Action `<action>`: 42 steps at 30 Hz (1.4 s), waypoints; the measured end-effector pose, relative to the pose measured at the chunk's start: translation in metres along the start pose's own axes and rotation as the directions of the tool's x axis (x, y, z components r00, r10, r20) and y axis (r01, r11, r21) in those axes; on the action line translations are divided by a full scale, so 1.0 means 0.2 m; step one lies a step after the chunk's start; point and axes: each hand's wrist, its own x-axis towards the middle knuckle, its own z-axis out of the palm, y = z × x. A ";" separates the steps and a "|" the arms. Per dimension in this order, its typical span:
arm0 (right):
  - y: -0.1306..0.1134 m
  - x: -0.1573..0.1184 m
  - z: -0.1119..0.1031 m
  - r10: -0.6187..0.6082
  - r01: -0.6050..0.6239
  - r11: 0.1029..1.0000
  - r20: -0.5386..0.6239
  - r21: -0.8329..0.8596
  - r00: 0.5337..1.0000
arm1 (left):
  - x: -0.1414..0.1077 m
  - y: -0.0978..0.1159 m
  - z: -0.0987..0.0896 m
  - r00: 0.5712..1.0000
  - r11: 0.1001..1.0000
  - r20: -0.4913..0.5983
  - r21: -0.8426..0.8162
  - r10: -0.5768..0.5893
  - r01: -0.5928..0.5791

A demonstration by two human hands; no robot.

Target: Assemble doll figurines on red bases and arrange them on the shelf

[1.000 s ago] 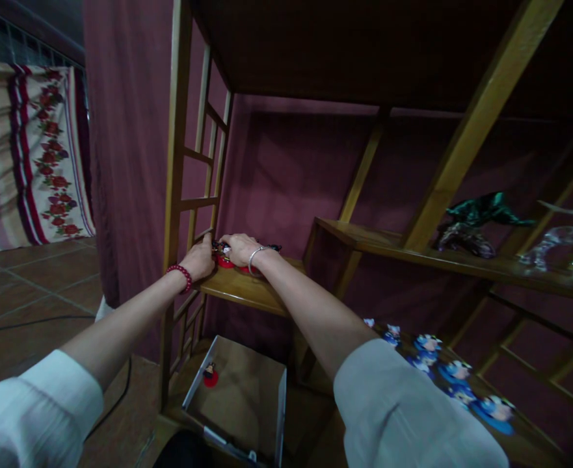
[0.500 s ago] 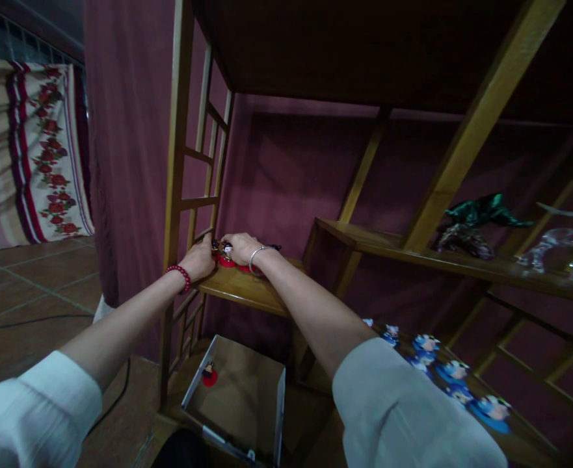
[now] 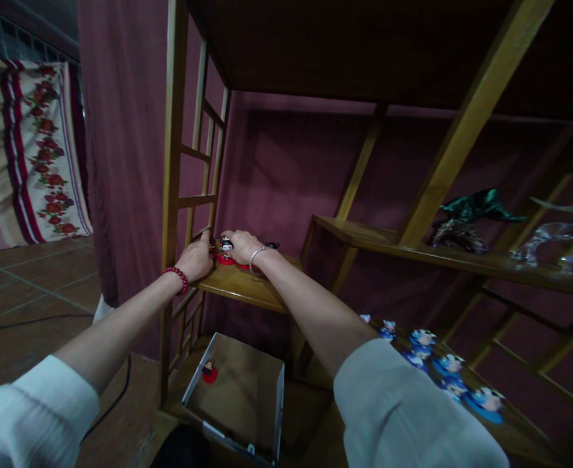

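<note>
On the small wooden shelf (image 3: 242, 286) several small black-haired figurines with red round bases are grouped between and behind my hands. My right hand (image 3: 243, 247), with a silver bangle, reaches over the shelf, its fingers bent on the head of one figurine (image 3: 226, 250). My left hand (image 3: 197, 260), with a red bead bracelet, curls at the shelf's left end round another figurine (image 3: 213, 248), mostly hidden by the fingers. Below, an open cardboard box (image 3: 242, 396) holds one similar figurine (image 3: 209, 371) near its far left corner.
A wooden lattice side frame (image 3: 172, 162) rises close beside my left hand. To the right, a higher shelf (image 3: 364, 235) bears a green ornament (image 3: 481, 208) and a clear glass animal (image 3: 559, 234). Several blue figurines (image 3: 447, 365) stand lower right. A cable (image 3: 127, 383) lies on the floor.
My view has shifted slightly. The face of the figurine under my right hand shows more plainly, and my hands have moved only a little. The figurine in the box stays put.
</note>
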 end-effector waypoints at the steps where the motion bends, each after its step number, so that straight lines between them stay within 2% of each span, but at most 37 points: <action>1: 0.01 -0.01 0.00 0.002 -0.002 1.000 -0.007 0.000 1.000 | 0.00 0.00 0.00 1.000 1.000 0.003 -0.003 0.000 0.000; 7: 0.07 -0.06 -0.03 -0.002 0.008 0.999 -0.128 0.050 0.992 | 0.00 0.00 -0.01 1.000 1.000 0.016 -0.013 -0.002 0.002; 16: 0.08 -0.25 -0.05 0.028 0.007 0.994 -0.304 0.114 0.952 | 0.01 0.00 -0.01 0.999 0.999 0.039 -0.042 -0.027 0.029; 23: 0.10 -0.40 -0.02 0.024 0.045 0.983 -0.364 0.181 0.931 | -0.05 -0.01 -0.03 1.000 0.999 0.006 0.049 -0.005 0.005; 29: 0.13 -0.47 0.01 0.023 0.081 0.971 -0.428 0.223 0.903 | -0.07 -0.02 -0.06 1.000 0.999 0.024 0.042 0.004 -0.005; 37: 0.13 -0.52 0.02 0.038 0.107 0.956 -0.476 0.273 0.879 | -0.02 0.04 -0.06 0.996 0.998 0.070 0.050 -0.051 0.048; 42: 0.12 -0.51 0.02 0.033 0.116 0.954 -0.484 0.275 0.874 | -0.03 0.02 -0.05 1.000 0.994 0.014 0.110 -0.020 0.018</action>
